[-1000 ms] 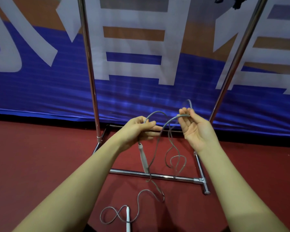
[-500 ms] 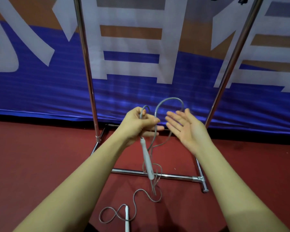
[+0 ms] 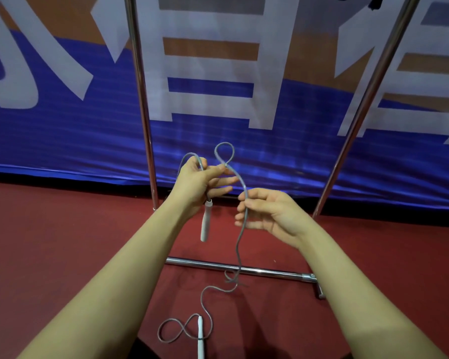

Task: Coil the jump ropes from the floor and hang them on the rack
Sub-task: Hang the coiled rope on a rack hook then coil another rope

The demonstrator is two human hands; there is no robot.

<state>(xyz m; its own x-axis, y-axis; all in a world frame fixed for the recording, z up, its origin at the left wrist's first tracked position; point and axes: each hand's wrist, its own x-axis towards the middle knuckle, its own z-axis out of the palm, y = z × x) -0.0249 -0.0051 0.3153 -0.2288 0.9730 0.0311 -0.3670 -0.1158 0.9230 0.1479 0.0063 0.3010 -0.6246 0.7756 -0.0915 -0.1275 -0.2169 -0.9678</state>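
Red floor (image 3: 62,255): both hands, left (image 3: 197,182) and right (image 3: 267,216), pinch the rope (image 3: 240,244); its trailing slack may snag the rack (image 3: 244,269).

A blue banner (image 3: 62,141) with large white characters (and orange patches) fills the upper frame; dark red floor (image 3: 49,242) below.

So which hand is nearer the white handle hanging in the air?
Left. The left hand holds the rope just above the hanging handle; the right hand pinches the cord further right.
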